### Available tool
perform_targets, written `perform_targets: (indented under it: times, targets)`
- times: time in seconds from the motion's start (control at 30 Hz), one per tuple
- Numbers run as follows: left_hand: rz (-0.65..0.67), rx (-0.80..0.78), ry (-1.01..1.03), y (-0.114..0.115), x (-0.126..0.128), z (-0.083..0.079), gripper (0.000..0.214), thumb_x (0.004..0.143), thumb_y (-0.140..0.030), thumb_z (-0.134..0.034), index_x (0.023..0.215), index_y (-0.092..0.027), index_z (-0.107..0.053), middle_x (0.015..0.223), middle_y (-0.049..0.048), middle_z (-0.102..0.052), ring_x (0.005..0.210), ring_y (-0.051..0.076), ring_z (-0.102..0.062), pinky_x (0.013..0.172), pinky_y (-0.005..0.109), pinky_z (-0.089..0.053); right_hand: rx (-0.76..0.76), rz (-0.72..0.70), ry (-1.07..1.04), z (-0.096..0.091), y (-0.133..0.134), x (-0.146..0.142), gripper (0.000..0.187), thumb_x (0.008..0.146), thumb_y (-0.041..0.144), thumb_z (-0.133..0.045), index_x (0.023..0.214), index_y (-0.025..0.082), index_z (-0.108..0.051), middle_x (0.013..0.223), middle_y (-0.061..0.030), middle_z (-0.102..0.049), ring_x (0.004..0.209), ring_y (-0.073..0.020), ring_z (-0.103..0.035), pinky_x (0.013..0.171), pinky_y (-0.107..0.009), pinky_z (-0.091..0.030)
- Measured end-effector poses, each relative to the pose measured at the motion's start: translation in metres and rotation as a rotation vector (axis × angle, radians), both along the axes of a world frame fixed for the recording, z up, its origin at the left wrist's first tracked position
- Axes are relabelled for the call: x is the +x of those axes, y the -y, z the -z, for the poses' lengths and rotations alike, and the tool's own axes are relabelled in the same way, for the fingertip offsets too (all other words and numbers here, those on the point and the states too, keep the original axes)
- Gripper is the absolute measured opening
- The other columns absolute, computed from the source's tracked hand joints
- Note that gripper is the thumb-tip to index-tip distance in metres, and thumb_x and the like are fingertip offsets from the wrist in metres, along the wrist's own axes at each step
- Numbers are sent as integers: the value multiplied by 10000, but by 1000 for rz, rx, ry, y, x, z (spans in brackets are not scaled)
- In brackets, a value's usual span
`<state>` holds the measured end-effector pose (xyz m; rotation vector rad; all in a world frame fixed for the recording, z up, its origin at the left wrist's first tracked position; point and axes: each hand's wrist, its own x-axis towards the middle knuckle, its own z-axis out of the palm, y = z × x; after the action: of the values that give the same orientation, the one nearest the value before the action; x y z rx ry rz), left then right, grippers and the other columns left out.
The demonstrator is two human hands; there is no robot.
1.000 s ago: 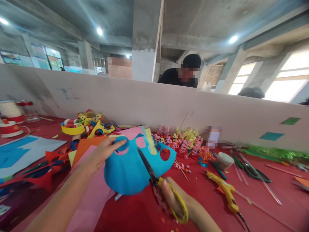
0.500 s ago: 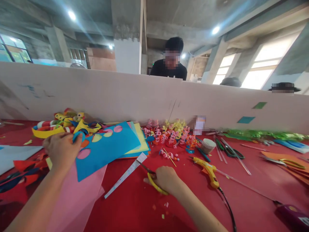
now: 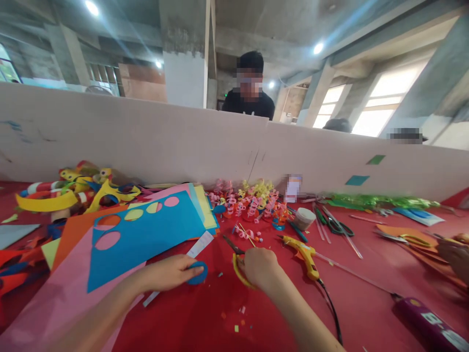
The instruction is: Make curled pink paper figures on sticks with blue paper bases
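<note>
While the left hand (image 3: 172, 272) pinches a blue disc (image 3: 200, 279) and the right hand (image 3: 260, 267) grips scissors (image 3: 234, 247), cutting seems the step, any further snip requiring them against the disc.

Red gap: bare counter (image 3: 205, 318), dotted with scraps (image 3: 236, 328), opens toward the near edge between left fingers (image 3: 193, 271) and right fingers (image 3: 252, 267).
Scissors (image 3: 232, 243): blades slant toward the far edge, across the head of that gap.
Far edge: white partition (image 3: 146, 127) walls off passage; paper curls (image 3: 252, 207) crowd its foot.
Right side: glue gun (image 3: 309, 260) and cord (image 3: 334, 313) obstruct low sideways reach.
Left side: flat paper sheets (image 3: 154, 234) can be crossed; a raised paper heap (image 3: 108, 194) blocks the way beyond.
</note>
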<state>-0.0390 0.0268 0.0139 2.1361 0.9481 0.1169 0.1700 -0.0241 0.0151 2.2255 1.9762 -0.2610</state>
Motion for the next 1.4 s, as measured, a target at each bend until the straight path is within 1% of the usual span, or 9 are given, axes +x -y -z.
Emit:
perform_targets:
  times: [0.2,0.33,0.5,0.67,0.83,0.97,1.1,1.23,1.4]
  targets:
    - [-161,205,-39,-12,-1,13,344,780,-469,-446,688,-205,-647,819,85,-689,812,260,-597,739,300,-388,-148,-24,24,2,2,-9,271,791,290,-524,957,173,-705,957,-171,-698,904,-305,-659,681,-386,-528]
    - [-258,248,-63,-19,-6,12,360,758,-492,-460,654,-206,-652,759,95,-692,748,267,-606,688,304,-393,-217,-176,-63,-8,5,-5,315,720,365,-602,925,153,-714,922,-168,-705,861,-325,-664,660,-364,-524]
    - [-329,194,117,-16,6,15,412,749,-541,-477,532,-202,-564,532,17,-594,550,199,-537,541,262,-347,115,-5,-154,0,-15,21,239,824,295,-521,951,154,-668,944,-126,-699,874,-252,-656,686,-290,-481]
    - [-329,-181,371,-5,31,34,453,724,-587,-495,598,-167,-607,610,51,-670,585,199,-601,589,283,-443,436,134,-144,29,-53,17,398,847,465,-492,972,109,-617,975,-148,-667,988,-269,-585,784,-310,-451]
    - [-463,-281,553,9,39,59,399,687,-562,-578,644,-165,-589,630,58,-694,582,207,-628,579,305,-480,459,113,-42,47,-80,-3,261,891,284,-454,979,87,-601,937,-166,-660,939,-242,-596,755,-299,-449]
    - [-561,-287,630,14,36,67,384,687,-552,-589,636,-172,-578,607,42,-685,588,212,-636,609,319,-500,443,8,-3,54,-81,-18,213,886,107,-400,1001,107,-579,937,-159,-651,921,-233,-598,716,-304,-448]
    - [-673,-297,704,14,36,67,388,667,-558,-603,622,-175,-564,564,28,-662,573,211,-632,592,313,-508,433,-196,35,57,-77,-29,226,889,103,-407,1044,143,-567,989,-141,-635,945,-232,-574,737,-323,-439]
    - [-664,-307,709,14,36,68,382,674,-547,-603,616,-171,-572,563,28,-661,562,207,-630,565,303,-502,425,-363,61,59,-81,-30,191,891,129,-431,987,144,-595,984,-122,-636,962,-226,-547,774,-330,-422]
    - [-658,-349,719,16,37,70,375,666,-542,-615,633,-172,-565,573,30,-677,565,205,-634,567,305,-497,430,-416,70,66,-84,-23,209,912,207,-423,989,128,-600,998,-121,-626,951,-227,-538,762,-332,-427]
